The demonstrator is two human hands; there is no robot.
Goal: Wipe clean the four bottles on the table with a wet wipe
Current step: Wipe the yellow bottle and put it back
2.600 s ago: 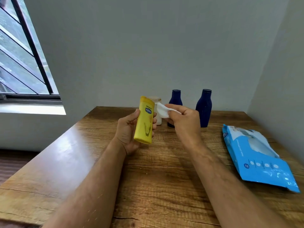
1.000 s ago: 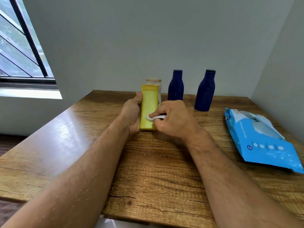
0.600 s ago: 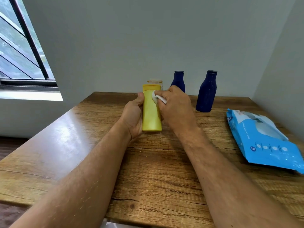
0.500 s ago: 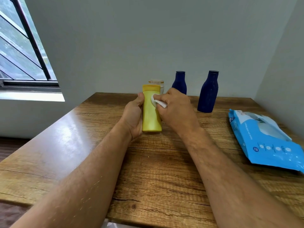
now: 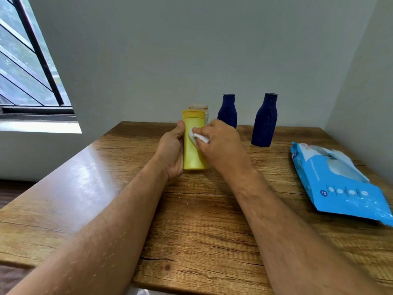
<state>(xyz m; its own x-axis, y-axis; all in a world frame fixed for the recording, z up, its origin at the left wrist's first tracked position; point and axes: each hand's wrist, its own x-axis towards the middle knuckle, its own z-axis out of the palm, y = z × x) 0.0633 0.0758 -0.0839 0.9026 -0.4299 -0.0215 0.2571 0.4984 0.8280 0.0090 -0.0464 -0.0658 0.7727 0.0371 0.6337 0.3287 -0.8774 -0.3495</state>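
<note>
While gripped, glossy yellow bottle [image 5: 194, 150] (flat-sided), crumpled wipe [image 5: 198, 137]

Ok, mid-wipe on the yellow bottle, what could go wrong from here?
The right hand pinches only a small wad of wet wipe, so it may slip out. The white bottle stands right behind the yellow bottle, and a dark blue bottle sits beyond the knuckles; a wide stroke might topple either.

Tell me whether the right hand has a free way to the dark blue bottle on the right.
Probably yes. The right hand holds the wet wipe against the yellow bottle, and bare table lies between it and the right-hand dark blue bottle; nothing stands in between.
</note>
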